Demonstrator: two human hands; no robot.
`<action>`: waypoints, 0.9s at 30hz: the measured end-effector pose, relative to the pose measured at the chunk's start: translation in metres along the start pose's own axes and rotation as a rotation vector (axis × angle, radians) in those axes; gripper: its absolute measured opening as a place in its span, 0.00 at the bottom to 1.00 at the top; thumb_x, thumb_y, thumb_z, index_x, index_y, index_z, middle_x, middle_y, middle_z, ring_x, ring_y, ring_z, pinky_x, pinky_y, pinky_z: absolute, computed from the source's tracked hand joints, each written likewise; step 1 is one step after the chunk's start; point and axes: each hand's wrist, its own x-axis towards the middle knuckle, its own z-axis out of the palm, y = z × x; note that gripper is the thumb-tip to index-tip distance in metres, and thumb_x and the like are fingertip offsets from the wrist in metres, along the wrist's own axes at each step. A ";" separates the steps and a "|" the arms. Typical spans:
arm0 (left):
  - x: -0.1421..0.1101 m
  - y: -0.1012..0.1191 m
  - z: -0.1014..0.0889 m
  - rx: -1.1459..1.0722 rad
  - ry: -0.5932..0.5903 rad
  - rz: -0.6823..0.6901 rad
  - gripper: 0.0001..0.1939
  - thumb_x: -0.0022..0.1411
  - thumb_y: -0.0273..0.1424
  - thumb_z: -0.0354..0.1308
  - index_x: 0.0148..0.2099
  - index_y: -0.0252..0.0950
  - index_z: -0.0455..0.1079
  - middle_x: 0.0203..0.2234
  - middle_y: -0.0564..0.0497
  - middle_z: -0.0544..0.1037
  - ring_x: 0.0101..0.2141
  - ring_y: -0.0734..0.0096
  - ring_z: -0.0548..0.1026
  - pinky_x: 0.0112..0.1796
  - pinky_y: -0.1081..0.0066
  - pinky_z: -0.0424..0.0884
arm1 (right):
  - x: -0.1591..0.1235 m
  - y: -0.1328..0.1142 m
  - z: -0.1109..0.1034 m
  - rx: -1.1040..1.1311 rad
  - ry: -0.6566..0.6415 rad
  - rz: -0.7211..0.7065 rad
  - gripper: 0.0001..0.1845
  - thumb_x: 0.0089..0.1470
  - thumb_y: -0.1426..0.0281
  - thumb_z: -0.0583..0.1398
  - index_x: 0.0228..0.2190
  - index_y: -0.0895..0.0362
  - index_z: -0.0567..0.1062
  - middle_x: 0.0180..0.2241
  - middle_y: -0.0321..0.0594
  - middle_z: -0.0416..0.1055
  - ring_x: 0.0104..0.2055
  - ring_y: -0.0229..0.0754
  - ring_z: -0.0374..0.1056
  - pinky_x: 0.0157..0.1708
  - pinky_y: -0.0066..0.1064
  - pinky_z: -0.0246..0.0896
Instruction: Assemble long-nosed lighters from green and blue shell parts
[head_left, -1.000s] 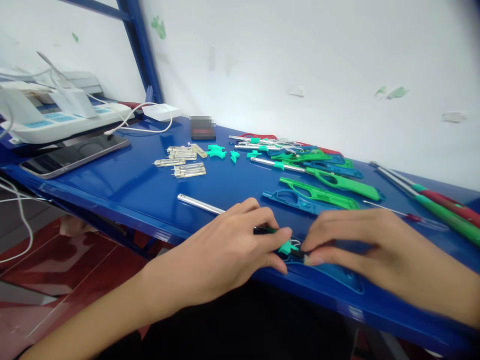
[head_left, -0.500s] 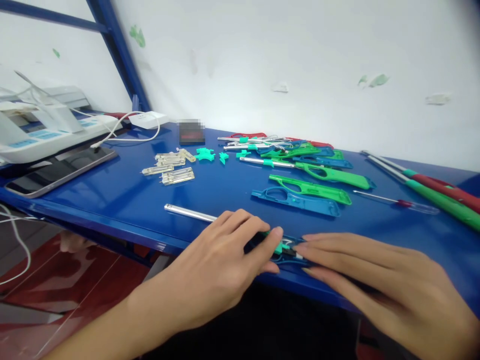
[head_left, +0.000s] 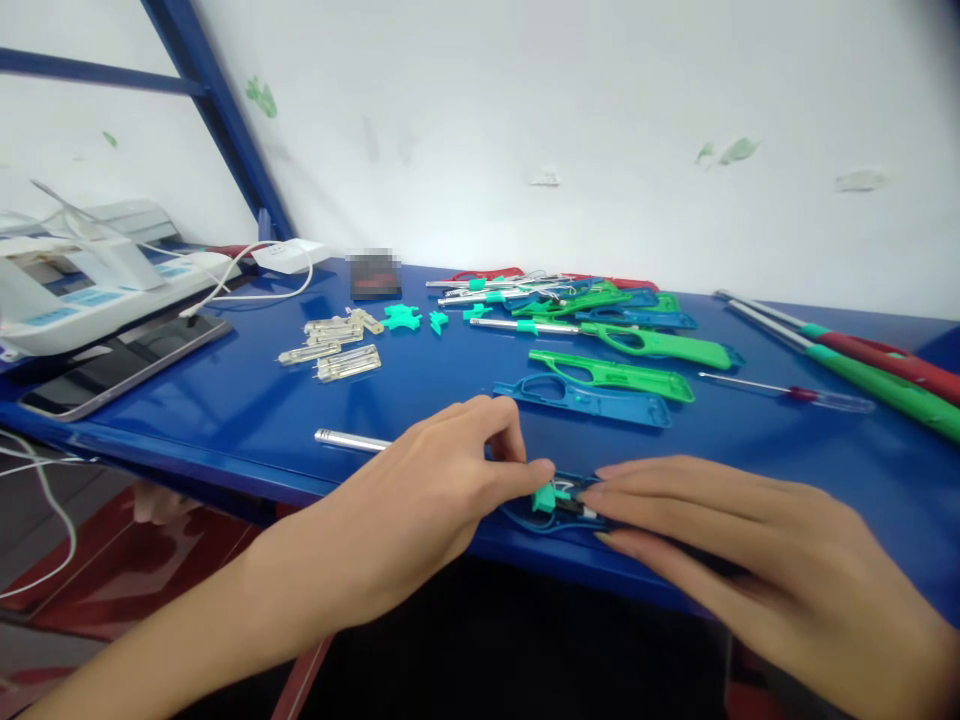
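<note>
A partly built long-nosed lighter lies at the table's front edge, its blue half casing (head_left: 534, 520) facing up with the inner parts showing. A teal trigger (head_left: 543, 498) sits in it, and its silver tube (head_left: 349, 440) sticks out leftward past my left hand (head_left: 442, 480). That hand is closed over the lighter's front part, thumb at the trigger and index finger bent; the other fingertips are hidden. My right hand (head_left: 757, 540) grips the handle end of the casing between thumb and straight fingers, covering much of it.
Behind my hands lie a blue casing half (head_left: 585, 402), a green casing half (head_left: 615, 375) and a green lighter (head_left: 660, 345). Teal triggers (head_left: 403, 317), clear gas tanks (head_left: 349, 362), a screwdriver (head_left: 787, 392), a phone (head_left: 127, 365) and a power strip (head_left: 90, 295) surround them.
My left hand has shifted slightly left and lifted its index finger into a bend, so more of the trigger shows. My right hand keeps its hold. The view has tilted slightly.
</note>
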 end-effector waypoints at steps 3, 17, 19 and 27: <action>0.006 -0.004 -0.001 0.036 0.025 0.070 0.30 0.71 0.09 0.48 0.59 0.37 0.84 0.43 0.49 0.79 0.39 0.69 0.77 0.39 0.72 0.73 | 0.000 0.001 0.001 0.022 -0.006 0.020 0.13 0.78 0.65 0.63 0.49 0.47 0.90 0.46 0.31 0.92 0.45 0.43 0.90 0.52 0.25 0.84; 0.011 -0.006 -0.004 0.065 0.030 0.139 0.29 0.69 0.07 0.48 0.57 0.32 0.84 0.39 0.47 0.81 0.34 0.71 0.79 0.35 0.75 0.77 | 0.003 0.003 -0.001 0.041 -0.053 0.056 0.13 0.77 0.66 0.63 0.49 0.48 0.91 0.46 0.34 0.92 0.45 0.46 0.91 0.49 0.31 0.87; 0.012 -0.005 -0.004 0.082 0.023 0.143 0.30 0.68 0.07 0.47 0.56 0.33 0.83 0.39 0.48 0.80 0.33 0.72 0.78 0.34 0.76 0.76 | 0.005 0.002 -0.001 0.043 -0.055 0.036 0.15 0.78 0.67 0.62 0.48 0.49 0.91 0.46 0.35 0.92 0.45 0.45 0.91 0.50 0.29 0.87; 0.009 0.002 0.000 0.220 0.017 0.121 0.24 0.82 0.15 0.42 0.51 0.34 0.80 0.39 0.49 0.79 0.36 0.70 0.77 0.40 0.73 0.79 | 0.002 -0.006 -0.001 0.051 -0.035 0.015 0.17 0.78 0.71 0.60 0.48 0.48 0.91 0.48 0.38 0.91 0.46 0.43 0.90 0.48 0.23 0.84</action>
